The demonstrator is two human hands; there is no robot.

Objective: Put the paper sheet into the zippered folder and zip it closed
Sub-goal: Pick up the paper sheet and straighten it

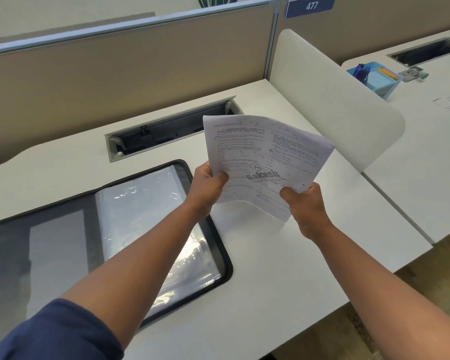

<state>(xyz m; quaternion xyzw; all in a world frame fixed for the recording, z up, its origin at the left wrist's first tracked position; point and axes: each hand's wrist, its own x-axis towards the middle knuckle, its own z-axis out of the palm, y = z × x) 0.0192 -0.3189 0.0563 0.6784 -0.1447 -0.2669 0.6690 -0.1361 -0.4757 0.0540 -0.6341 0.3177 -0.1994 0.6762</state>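
— Where's the sheet right now?

— Up in the air. The paper sheet (265,162) is off the worktop (309,245), held just to the right of the zippered folder (89,245), which lies open and flat. The left hand (208,188) has closed its fingers on the sheet's left edge, and the right hand (304,201) pinches the lower right corner. Both hands are shut on the paper, nothing else in them.

— It looks bowed.

— It is. The bottom edge curls under between the two hands, and the right side droops a bit. I'd say pull it gently taut first, so it goes in flat.

— Into which part?

— Probably the clear plastic sleeve (146,219) on the folder's right half; it's glossy and wrinkled. I can't tell from here where its opening sits. If it were me, I'd lead with one short edge, keep a hand free to lift the sleeve's lip, and slide slowly so the corners don't catch.

— And the zip?

— Runs round the dark border. Keep the paper well inside it before closing, or the teeth may bite an edge.
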